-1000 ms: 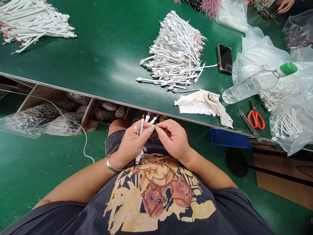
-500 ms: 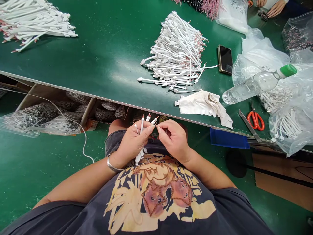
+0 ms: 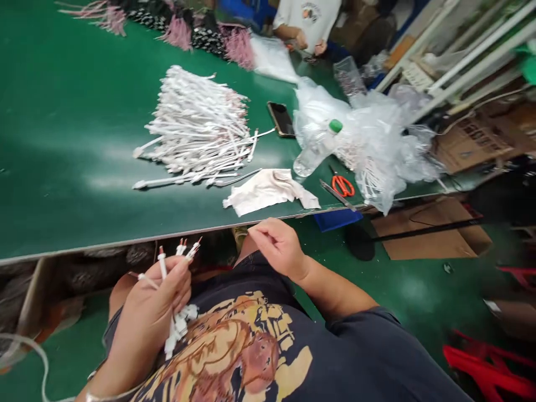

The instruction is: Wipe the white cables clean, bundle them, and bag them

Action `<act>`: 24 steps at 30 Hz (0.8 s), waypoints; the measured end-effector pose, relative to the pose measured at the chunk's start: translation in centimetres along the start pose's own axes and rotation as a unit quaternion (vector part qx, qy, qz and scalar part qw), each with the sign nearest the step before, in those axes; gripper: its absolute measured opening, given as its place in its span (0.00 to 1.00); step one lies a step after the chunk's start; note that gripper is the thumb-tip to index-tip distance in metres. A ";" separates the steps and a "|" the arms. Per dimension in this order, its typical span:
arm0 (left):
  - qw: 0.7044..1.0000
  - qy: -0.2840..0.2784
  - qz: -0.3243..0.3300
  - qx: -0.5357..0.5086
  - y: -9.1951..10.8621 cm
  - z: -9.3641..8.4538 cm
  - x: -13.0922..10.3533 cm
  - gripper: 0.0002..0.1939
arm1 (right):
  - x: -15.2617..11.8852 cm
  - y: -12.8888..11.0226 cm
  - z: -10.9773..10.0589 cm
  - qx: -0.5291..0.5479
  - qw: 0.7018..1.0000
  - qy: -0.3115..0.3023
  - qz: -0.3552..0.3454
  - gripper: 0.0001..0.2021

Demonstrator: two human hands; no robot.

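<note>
Several short white cables (image 3: 162,262) are gripped in my left hand (image 3: 153,304), their bare reddish wire ends sticking up past the fingers and white connectors hanging below the palm. My right hand (image 3: 278,245) is apart from it, near the table edge, with thumb and forefinger pressed together; anything between them is too small to make out. On the green table a large pile of white cables (image 3: 201,128) lies beyond my hands. A crumpled white cloth (image 3: 270,191) rests at the near edge, just beyond my right hand.
Right of the pile lie a phone (image 3: 281,119), a green-capped bottle (image 3: 312,155), red-handled scissors (image 3: 342,185) and clear plastic bags (image 3: 381,134). Black and pink wire bundles (image 3: 178,30) line the back. A person (image 3: 307,25) works across the table. Cartons (image 3: 427,229) stand at right.
The view has swung to the right. My hands have moved apart: the left keeps the cables, the right has come away from their wire ends.
</note>
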State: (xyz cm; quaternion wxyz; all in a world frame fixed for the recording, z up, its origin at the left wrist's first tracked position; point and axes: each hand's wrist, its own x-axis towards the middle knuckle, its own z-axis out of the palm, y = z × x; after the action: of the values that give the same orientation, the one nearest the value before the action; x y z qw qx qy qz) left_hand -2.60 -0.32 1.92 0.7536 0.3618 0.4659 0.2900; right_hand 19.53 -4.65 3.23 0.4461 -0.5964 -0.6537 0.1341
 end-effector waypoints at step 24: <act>0.995 -0.044 -0.005 -0.090 -0.7 1.5 -0.1 0.11 | 7.5 18.3 -20.8 -0.487 0.766 -0.053 0.416 0.11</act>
State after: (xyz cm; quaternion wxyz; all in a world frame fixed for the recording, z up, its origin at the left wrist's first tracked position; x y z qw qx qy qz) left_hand -1.23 -1.21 1.84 0.8045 0.3026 0.4054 0.3111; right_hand 47.91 -0.70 5.19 -0.0385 -0.9391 -0.3416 0.0016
